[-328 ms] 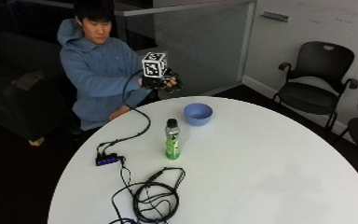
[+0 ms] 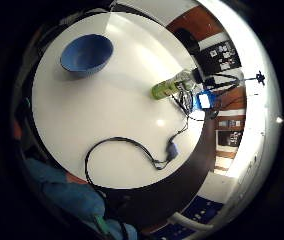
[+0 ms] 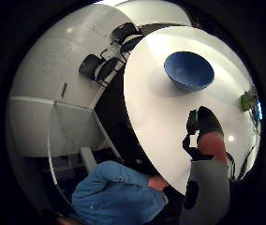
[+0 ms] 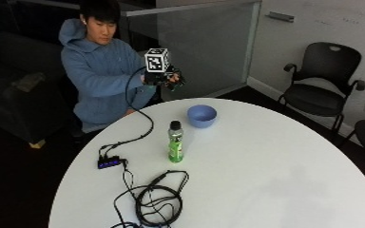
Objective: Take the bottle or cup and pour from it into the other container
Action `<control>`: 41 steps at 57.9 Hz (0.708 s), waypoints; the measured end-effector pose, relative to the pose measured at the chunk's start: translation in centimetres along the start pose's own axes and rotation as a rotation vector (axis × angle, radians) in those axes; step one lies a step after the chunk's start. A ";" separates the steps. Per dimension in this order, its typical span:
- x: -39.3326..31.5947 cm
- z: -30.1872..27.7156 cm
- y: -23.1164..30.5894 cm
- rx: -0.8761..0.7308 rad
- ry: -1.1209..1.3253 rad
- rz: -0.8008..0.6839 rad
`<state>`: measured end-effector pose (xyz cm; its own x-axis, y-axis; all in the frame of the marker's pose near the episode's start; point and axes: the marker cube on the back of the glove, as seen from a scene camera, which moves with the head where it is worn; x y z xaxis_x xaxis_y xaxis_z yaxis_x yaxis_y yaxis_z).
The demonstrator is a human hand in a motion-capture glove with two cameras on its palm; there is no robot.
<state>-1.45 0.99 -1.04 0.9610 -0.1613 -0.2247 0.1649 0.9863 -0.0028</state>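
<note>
Nothing on the table has shifted since the earlier frame; the right hand (image 4: 164, 77) holds the same raised spot over the near rim. It grips nothing, and the fingers (image 3: 207, 121) look loosely curled, though this is hard to judge. Out from the palm and below, the blue bowl (image 4: 202, 115) lies closest. The green bottle (image 4: 176, 142) stands beyond it, upright, long axis vertical, well apart from the hand, cap on. The reach probably runs down and forward, past the bowl, to the bottle's side. Cables (image 4: 152, 198) lie farther out on the white table (image 4: 283, 180).
</note>
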 end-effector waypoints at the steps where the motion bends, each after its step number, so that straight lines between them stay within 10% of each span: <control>1: -0.6 -0.1 0.0 0.001 -0.040 0.037; 41: 9.7 -2.7 3.4 0.092 -0.022 0.225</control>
<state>7.82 2.83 -5.84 0.9803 0.0602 -0.1879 -0.0352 0.9904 0.1338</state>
